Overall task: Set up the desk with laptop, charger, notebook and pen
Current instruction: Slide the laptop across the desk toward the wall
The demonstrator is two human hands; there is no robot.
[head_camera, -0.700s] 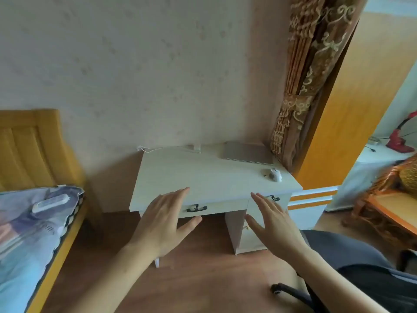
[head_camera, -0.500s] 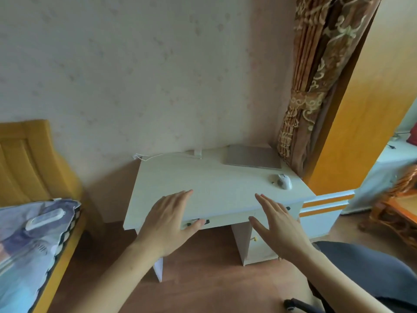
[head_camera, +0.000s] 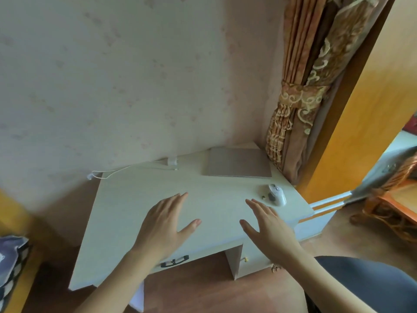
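You are barely starting: your left hand (head_camera: 164, 224) and right hand (head_camera: 268, 224) are hovering mid-frame over the surface (head_camera: 126, 213), fingers spread and holding nothing, with the laptop (head_camera: 237, 163) lying closed upper right, the charger (head_camera: 172, 161) beside it, and no notebook or pen showing.

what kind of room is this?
Most likely a bedroom at home. A small white desk stands against a wallpapered wall, with a closed laptop, a charger and a mouse on it. A tied-back patterned curtain hangs beside it, and bedding shows at the lower left.
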